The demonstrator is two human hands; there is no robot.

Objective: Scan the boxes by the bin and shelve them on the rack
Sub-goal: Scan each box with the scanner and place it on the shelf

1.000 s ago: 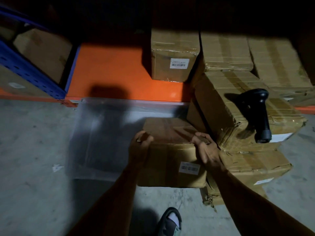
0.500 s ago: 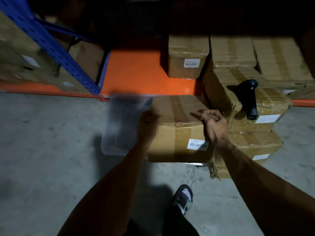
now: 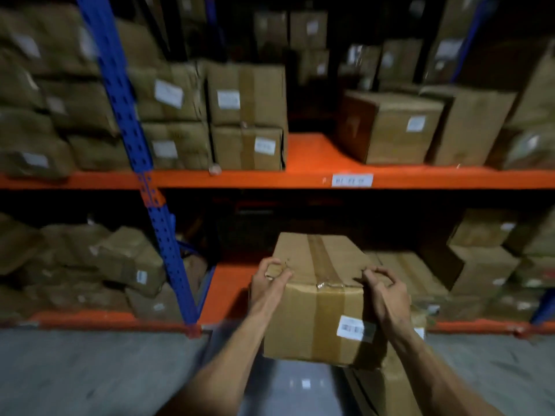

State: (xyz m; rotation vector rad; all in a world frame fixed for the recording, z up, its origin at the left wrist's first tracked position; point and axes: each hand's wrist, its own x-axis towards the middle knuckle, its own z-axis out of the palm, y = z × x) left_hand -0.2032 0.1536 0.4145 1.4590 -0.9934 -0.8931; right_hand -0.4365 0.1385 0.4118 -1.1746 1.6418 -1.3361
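Note:
I hold a taped cardboard box (image 3: 318, 313) with a white barcode label on its near face, lifted in front of the rack. My left hand (image 3: 268, 283) grips its upper left edge and my right hand (image 3: 384, 292) grips its upper right edge. The box hangs before the lower orange shelf (image 3: 225, 289). Above it runs the upper orange shelf (image 3: 312, 163), with a bare gap between stacked boxes. The scanner is out of view.
A blue upright post (image 3: 144, 175) stands left of the box. Labelled cardboard boxes (image 3: 246, 115) fill both shelf levels left and right. Another box (image 3: 387, 388) sits on the grey floor below my right forearm, beside part of the clear bin (image 3: 300, 382).
I have raised the box from beside the bin up to rack height. My view has tilted up from the floor to the two shelf levels, and the scanner has left the frame.

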